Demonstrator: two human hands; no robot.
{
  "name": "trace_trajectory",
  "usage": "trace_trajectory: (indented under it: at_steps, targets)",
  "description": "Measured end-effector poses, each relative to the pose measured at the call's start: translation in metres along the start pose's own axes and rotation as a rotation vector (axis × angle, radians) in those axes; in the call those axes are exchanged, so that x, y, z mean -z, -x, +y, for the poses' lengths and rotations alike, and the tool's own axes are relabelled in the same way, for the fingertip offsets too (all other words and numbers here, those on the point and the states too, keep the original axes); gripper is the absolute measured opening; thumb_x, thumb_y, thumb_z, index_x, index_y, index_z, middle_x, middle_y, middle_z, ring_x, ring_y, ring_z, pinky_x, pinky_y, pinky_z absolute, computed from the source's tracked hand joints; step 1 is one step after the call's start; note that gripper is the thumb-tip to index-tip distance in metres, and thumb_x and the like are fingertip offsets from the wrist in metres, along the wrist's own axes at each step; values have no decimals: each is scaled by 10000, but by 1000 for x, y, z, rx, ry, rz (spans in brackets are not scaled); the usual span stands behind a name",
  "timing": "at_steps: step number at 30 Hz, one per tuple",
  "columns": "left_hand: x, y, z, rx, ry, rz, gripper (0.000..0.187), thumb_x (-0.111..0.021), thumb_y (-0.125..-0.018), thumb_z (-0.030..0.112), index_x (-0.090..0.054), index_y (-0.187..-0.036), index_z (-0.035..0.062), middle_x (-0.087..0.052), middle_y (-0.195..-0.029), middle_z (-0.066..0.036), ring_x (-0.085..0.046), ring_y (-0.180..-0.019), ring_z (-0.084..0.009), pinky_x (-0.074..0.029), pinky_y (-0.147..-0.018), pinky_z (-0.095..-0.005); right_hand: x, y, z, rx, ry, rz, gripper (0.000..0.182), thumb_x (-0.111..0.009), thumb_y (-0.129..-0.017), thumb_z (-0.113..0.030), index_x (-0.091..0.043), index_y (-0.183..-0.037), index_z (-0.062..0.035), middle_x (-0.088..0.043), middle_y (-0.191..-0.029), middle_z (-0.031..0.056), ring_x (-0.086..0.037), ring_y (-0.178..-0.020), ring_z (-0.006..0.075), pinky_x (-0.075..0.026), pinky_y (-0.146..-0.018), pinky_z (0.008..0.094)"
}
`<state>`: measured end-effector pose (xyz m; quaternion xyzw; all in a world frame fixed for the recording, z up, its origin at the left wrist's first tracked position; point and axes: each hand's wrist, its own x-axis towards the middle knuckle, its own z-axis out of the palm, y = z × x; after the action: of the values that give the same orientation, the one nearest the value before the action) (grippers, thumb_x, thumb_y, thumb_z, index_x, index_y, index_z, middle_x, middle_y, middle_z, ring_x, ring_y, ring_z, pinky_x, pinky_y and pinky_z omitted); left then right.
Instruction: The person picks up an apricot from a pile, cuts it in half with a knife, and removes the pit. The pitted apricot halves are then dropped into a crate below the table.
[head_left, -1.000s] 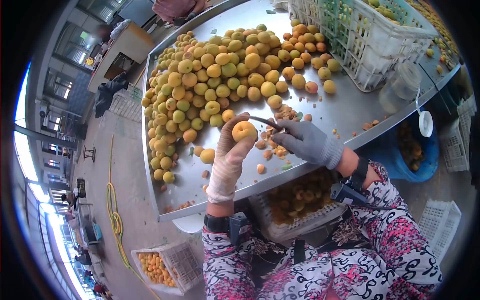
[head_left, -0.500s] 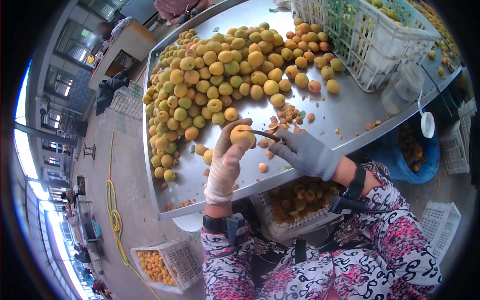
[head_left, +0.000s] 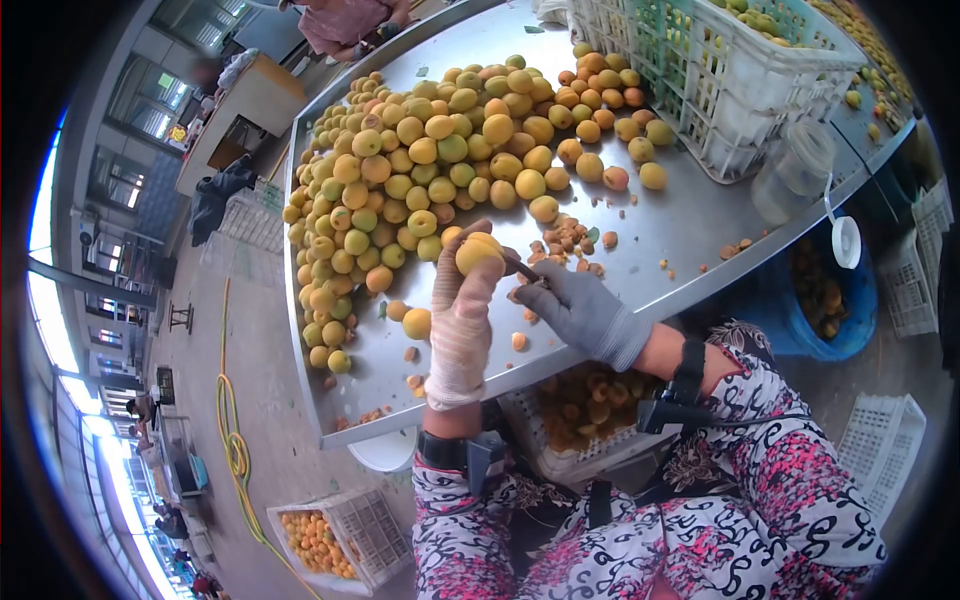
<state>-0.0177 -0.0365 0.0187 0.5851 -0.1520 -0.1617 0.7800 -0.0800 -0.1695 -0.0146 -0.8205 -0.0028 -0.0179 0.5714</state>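
My gloved left hand [head_left: 462, 330] grips a yellow apricot [head_left: 479, 252] between thumb and fingers, above the near part of the metal table [head_left: 690, 235]. In my grey-gloved right hand [head_left: 590, 315] is a small, thin, dark knife [head_left: 521, 268], its tip pointing toward the apricot and partly hidden behind the left fingers. Just beyond the hands spreads a large heap of apricots [head_left: 420, 150], yellow to greenish. Brown pits and scraps [head_left: 568, 236] lie on the metal past the right hand.
A white crate of fruit [head_left: 740, 100] and a clear plastic jar [head_left: 795, 170] stand on the right. Below the edge are a crate of cut apricots [head_left: 545, 455] and a blue tub [head_left: 860, 325]. Another crate [head_left: 378, 535] holds apricots on the floor. A person [head_left: 345, 25] stands across the table.
The left hand has turned and moved slightly right and up with the apricot. The right hand has shifted slightly left, and less of the knife shows beside the fruit.
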Motion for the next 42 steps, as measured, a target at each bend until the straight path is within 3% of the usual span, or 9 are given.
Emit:
trace_trajectory:
  at_steps: [5, 7, 10, 13, 19, 25, 28, 33, 42]
  targets:
    - [-20, -6, -12, 183, 589, 30, 610, -633, -844, 471, -485, -1177, -18, -628, -928, -130, -590, -951, -270, -461, -882, -375, -12, 3, 1, 72, -77, 180, 369, -494, -935, -377, -533, -1119, -60, -631, -761, 208, -617, -759, 405, -489, -658, 429]
    - [-9, -10, -13, 141, 451, 14, 585, -629, -857, 436, -479, -1197, -14, -624, -960, -124, -582, -977, -262, -448, -909, -371, -2, -2, 3, 73, -83, 180, 352, -491, -938, -381, -537, -1070, -58, -625, -740, 201, -619, -749, 394, -484, -649, 430]
    - [0, -9, 0, 10, 109, -67, 509, -585, -899, 219, -395, -1325, 18, -554, -1094, -60, -541, -1018, -171, -406, -957, -309, 16, -5, -1, -44, -14, 11, 346, -494, -952, -338, -549, -1083, -22, -623, -696, 102, -621, -653, 209, -464, -597, 325]
    - [-1, -7, 5, -51, -22, -83, 486, -602, -877, 161, -413, -1298, 9, -575, -1039, -68, -545, -986, -157, -418, -926, -288, 17, -5, -1, 28, -68, 4, 321, -497, -942, -369, -517, -978, -50, -610, -701, 176, -628, -715, 359, -474, -633, 429]
    - [-13, -8, -19, 197, 636, -8, 527, -637, -866, 408, -508, -1180, 6, -605, -990, -111, -579, -942, -225, -470, -878, -347, -7, -2, -1, 147, -107, 197, 323, -490, -947, -368, -509, -969, -46, -598, -690, 170, -614, -701, 362, -465, -613, 419]
    - [-5, -5, 1, -68, 41, 67, 527, -646, -873, 341, -514, -1200, -51, -580, -1054, -89, -565, -950, -178, -451, -908, -316, 11, -4, -2, 54, -68, 55, 342, -483, -948, -386, -506, -938, -45, -585, -670, 167, -598, -695, 380, -455, -605, 435]
    - [-5, -8, -7, -71, 177, 88, 404, -547, -936, 261, -496, -1220, -22, -572, -1030, -68, -545, -938, -139, -425, -889, -265, -3, 2, 0, 73, -27, 118, 348, -486, -942, -393, -523, -1001, -52, -611, -707, 180, -610, -716, 388, -468, -617, 436]
    - [-17, -13, -16, 201, 589, 121, 509, -578, -901, 416, -515, -1122, -38, -603, -897, -108, -596, -810, -213, -497, -785, -329, -6, -5, -2, 13, 67, 156, 511, -465, -941, -407, -392, -1341, -96, -641, -768, 192, -623, -738, 393, -492, -657, 454]
    - [-15, -10, -20, 176, 386, 184, 496, -601, -884, 413, -505, -1110, -18, -600, -805, -89, -589, -775, -207, -494, -781, -337, -29, -4, 9, 85, -177, 266, 374, -490, -943, -332, -535, -1123, -8, -632, -764, 170, -641, -737, 312, -486, -660, 367]
